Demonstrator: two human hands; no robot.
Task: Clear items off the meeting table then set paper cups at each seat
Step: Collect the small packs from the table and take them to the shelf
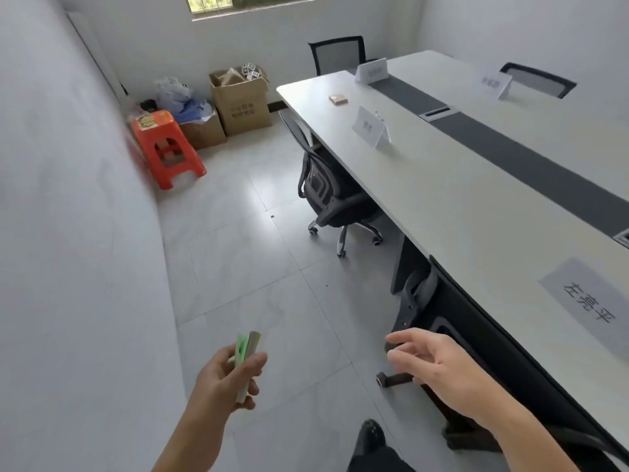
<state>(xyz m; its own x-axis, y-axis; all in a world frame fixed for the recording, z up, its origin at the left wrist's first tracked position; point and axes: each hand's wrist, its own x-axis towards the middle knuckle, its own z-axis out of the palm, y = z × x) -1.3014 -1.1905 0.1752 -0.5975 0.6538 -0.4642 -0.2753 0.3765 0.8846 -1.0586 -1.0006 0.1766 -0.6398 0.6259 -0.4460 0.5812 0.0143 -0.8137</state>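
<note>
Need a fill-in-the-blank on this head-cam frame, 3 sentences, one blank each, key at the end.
1. The left hand grips a small green pad, while the right hand is open and holds ____.
2. The stool beside the cardboard boxes is coloured ____.
3. The small brown object lies on the ____, near its far end.

Missing words: nothing; orange; table
</note>
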